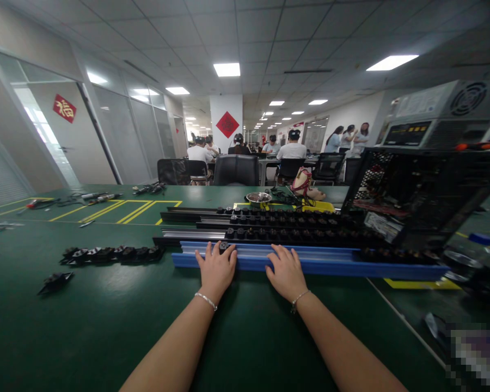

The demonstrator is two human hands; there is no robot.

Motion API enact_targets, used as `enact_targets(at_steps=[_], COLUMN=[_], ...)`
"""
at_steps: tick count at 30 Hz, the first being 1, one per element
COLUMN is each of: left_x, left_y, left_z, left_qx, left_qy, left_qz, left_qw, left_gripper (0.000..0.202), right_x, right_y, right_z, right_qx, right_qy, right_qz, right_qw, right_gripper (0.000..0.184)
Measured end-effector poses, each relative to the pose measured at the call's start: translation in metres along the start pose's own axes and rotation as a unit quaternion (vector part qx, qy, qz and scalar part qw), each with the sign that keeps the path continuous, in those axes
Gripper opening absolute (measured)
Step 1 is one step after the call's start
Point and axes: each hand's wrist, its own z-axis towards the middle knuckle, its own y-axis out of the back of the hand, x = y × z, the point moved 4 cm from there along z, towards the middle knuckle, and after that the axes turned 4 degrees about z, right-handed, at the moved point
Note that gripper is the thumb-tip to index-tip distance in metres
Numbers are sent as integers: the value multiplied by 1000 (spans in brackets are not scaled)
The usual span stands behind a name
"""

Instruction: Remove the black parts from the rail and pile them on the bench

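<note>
A long blue channel rail (330, 267) lies across the green table in front of me. My left hand (218, 269) is over its left part, with the thumb and a finger closed around a small black socket-like piece (224, 246) in the channel. My right hand (287, 272) grips the rail near its middle, fingers over the channel and thumb at the near side. Several similar black pieces (392, 255) sit in the rail's right end. Behind it, black rails (188, 234) carry rows of such pieces.
Loose black pieces (110, 255) form a row at left, one apart (55, 282). At right stands an open computer case (408, 196) with power supplies (441, 114) on top. A metal bowl (258, 198), a yellow tray (318, 207) and a bottle (465, 256) are nearby. People sit farther back.
</note>
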Motion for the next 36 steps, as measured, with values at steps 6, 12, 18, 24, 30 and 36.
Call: enact_targets(at_steps=[6, 12, 18, 24, 30, 36], left_x=[4, 7, 8, 7, 6, 11], left_y=[-3, -4, -3, -3, -1, -1], left_z=[2, 4, 4, 4, 3, 4], left_qx=[5, -11, -30, -22, -24, -35], left_qy=[-3, 1, -1, 1, -5, -2], left_qz=[-9, -5, 1, 3, 5, 1], left_qw=[1000, 1000, 1000, 1000, 1000, 999], left_gripper=[39, 38, 37, 37, 38, 38], right_x=[-1, -2, -2, -2, -2, -1], right_y=[-1, -1, -1, -1, -1, 0], right_z=[0, 0, 0, 0, 0, 0], right_qx=[0, -1, -5, -6, -2, 2], right_qy=[-1, 1, 3, 6, 2, 0], right_qz=[0, 3, 0, -1, 0, 2], right_qw=[1000, 1000, 1000, 1000, 1000, 1000], right_gripper=[24, 25, 24, 25, 25, 25])
